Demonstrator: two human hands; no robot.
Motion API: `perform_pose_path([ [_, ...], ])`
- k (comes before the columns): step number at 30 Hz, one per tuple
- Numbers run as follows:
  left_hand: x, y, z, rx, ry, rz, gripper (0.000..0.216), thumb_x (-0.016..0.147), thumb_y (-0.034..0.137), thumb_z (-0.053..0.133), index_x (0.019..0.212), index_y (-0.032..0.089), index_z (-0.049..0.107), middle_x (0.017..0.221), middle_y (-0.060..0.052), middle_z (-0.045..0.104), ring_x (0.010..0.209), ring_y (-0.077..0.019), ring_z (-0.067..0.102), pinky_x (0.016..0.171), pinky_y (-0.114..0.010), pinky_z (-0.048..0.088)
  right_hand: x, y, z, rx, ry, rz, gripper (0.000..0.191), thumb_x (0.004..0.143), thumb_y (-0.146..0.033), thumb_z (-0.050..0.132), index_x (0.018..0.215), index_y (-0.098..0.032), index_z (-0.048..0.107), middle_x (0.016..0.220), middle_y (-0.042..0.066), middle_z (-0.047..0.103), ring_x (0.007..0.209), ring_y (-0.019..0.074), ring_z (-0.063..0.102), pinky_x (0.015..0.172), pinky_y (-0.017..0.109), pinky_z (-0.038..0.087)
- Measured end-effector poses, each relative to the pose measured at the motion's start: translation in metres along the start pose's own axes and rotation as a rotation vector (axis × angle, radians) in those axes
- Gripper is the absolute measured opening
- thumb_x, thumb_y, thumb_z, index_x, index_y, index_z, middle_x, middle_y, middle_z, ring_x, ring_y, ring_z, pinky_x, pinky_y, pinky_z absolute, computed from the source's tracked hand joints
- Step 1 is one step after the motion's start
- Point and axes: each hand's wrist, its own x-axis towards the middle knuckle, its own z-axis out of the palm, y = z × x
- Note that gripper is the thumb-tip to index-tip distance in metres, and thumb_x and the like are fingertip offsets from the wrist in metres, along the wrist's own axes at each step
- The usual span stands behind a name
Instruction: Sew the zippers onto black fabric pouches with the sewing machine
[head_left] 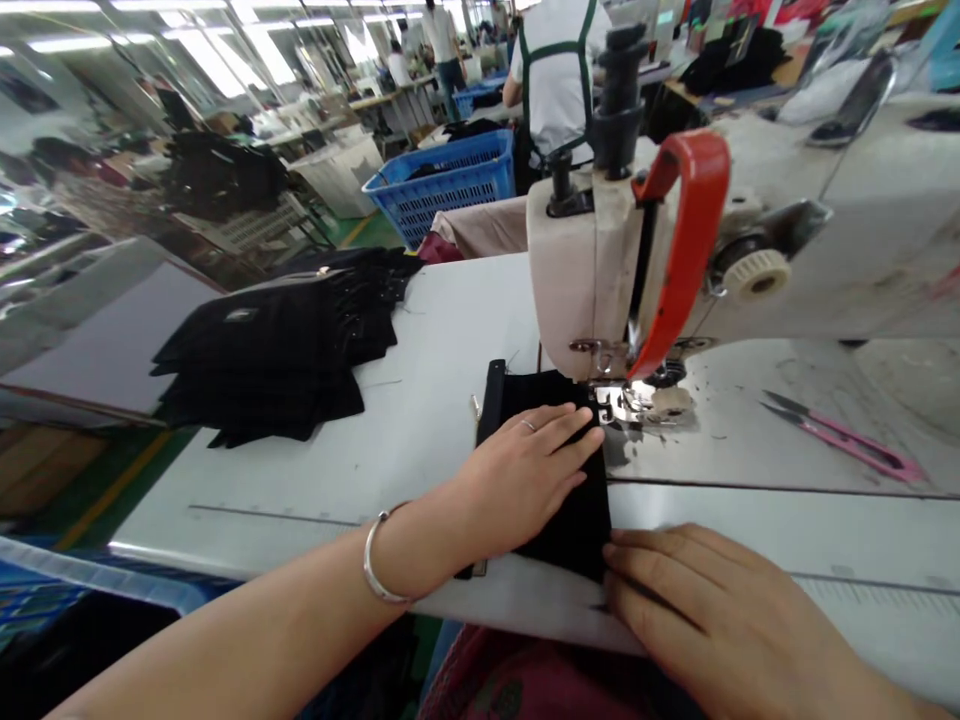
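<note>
A black fabric piece (570, 530) lies on the sewing machine's table, its right edge running up to the presser foot (609, 405). My left hand (517, 480) rests flat on it, fingers stretched out toward the needle area. A strip-like band (493, 395) stands along the piece's upper left side. At the lower right corner of the fabric, my right hand (697, 600) has its fingers close together on the edge; the thumb is hidden. The white sewing machine (562, 270) with a red guard (694, 230) stands just beyond my hands.
A stack of black fabric pieces (262, 350) sits at the table's left. Pink-handled thread snips (847, 437) lie on the right of the machine bed. Behind the table are a blue basket (450, 190) and a person in a white top (555, 75).
</note>
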Motion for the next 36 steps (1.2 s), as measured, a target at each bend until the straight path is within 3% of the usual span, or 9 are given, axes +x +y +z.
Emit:
perform_pose_path([
  [3, -0.007, 0.007, -0.009, -0.075, -0.005, 0.083, 0.033, 0.103, 0.029, 0.050, 0.127, 0.010, 0.062, 0.131, -0.014, 0.067, 0.126, -0.0261, 0.060, 0.110, -0.042, 0.051, 0.001, 0.007, 0.003, 0.038, -0.016, 0.033, 0.039, 0.104, -0.018, 0.034, 0.101, -0.021, 0.073, 0.106, 0.004, 0.076, 0.096, 0.0194, 0.070, 0.081, 0.034, 0.060],
  [7, -0.022, 0.014, -0.015, -0.224, 0.034, 0.194, 0.026, 0.103, 0.014, 0.043, 0.112, 0.009, 0.067, 0.118, -0.011, 0.073, 0.115, -0.0213, 0.066, 0.107, -0.034, 0.054, 0.001, 0.017, 0.009, 0.062, -0.019, 0.046, 0.032, 0.100, -0.015, 0.040, 0.110, -0.017, 0.070, 0.111, 0.005, 0.074, 0.101, 0.0200, 0.068, 0.087, 0.035, 0.057],
  [10, -0.024, 0.010, -0.012, -0.252, 0.099, 0.202, 0.027, 0.103, 0.012, 0.041, 0.107, 0.010, 0.068, 0.113, -0.011, 0.074, 0.114, -0.0212, 0.068, 0.105, -0.034, 0.056, 0.005, 0.024, 0.010, 0.035, -0.033, 0.038, 0.030, 0.097, -0.014, 0.043, 0.113, -0.015, 0.069, 0.113, 0.007, 0.073, 0.104, 0.0213, 0.067, 0.090, 0.037, 0.056],
  [19, -0.005, -0.016, 0.004, -0.190, 0.227, 0.242, 0.025, 0.103, 0.011, 0.045, 0.104, 0.010, 0.069, 0.110, -0.010, 0.076, 0.109, -0.0178, 0.070, 0.100, -0.031, 0.059, 0.023, 0.050, 0.008, 0.052, -0.074, 0.042, 0.022, 0.096, -0.012, 0.053, 0.112, -0.013, 0.068, 0.110, 0.008, 0.073, 0.098, 0.0232, 0.069, 0.085, 0.041, 0.059],
  [25, 0.006, -0.033, 0.011, -0.124, 0.215, 0.266, 0.022, 0.103, 0.011, 0.047, 0.104, 0.012, 0.069, 0.113, -0.008, 0.076, 0.110, -0.0155, 0.070, 0.103, -0.030, 0.057, 0.038, 0.066, 0.004, 0.003, -0.128, 0.028, 0.020, 0.095, -0.016, 0.056, 0.110, -0.013, 0.068, 0.108, 0.009, 0.074, 0.094, 0.0263, 0.070, 0.078, 0.045, 0.060],
  [28, 0.012, -0.042, 0.013, -0.098, 0.192, 0.258, 0.020, 0.101, 0.011, 0.050, 0.107, 0.013, 0.069, 0.115, -0.006, 0.076, 0.111, -0.0160, 0.070, 0.103, -0.030, 0.057, 0.043, 0.070, 0.002, -0.037, -0.104, 0.059, 0.020, 0.096, -0.018, 0.054, 0.109, -0.013, 0.068, 0.105, 0.009, 0.074, 0.088, 0.0275, 0.071, 0.072, 0.046, 0.059],
  [36, 0.028, -0.062, 0.021, -0.010, 0.239, 0.199, 0.019, 0.101, 0.013, 0.052, 0.108, 0.013, 0.070, 0.111, -0.006, 0.077, 0.105, -0.0166, 0.072, 0.097, -0.030, 0.060, 0.041, 0.078, 0.012, -0.060, -0.033, 0.133, 0.020, 0.097, -0.022, 0.053, 0.107, -0.015, 0.069, 0.111, 0.010, 0.072, 0.099, 0.0319, 0.068, 0.078, 0.049, 0.057],
])
